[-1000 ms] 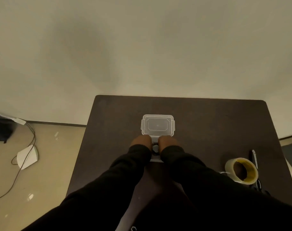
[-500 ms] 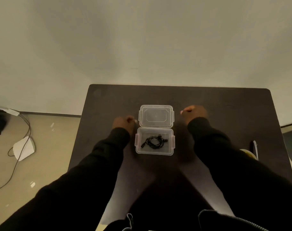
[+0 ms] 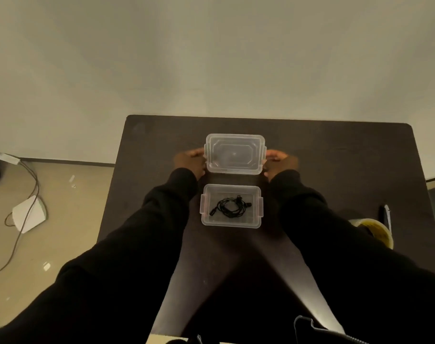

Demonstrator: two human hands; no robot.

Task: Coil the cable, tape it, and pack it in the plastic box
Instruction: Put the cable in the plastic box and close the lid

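Both hands, left [image 3: 190, 161] and right [image 3: 279, 161], clamp the lid's [image 3: 235, 154] short edges, just beyond the open plastic box [image 3: 231, 223] holding the coiled cable [image 3: 230, 207]; bare desk [image 3: 335, 155] surrounds it.

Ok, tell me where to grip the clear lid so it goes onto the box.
Grip the lid by its two short ends, where the latch tabs stick out, one hand from each side. It lies flat beyond the box, and the left hand and right hand already flank those ends.
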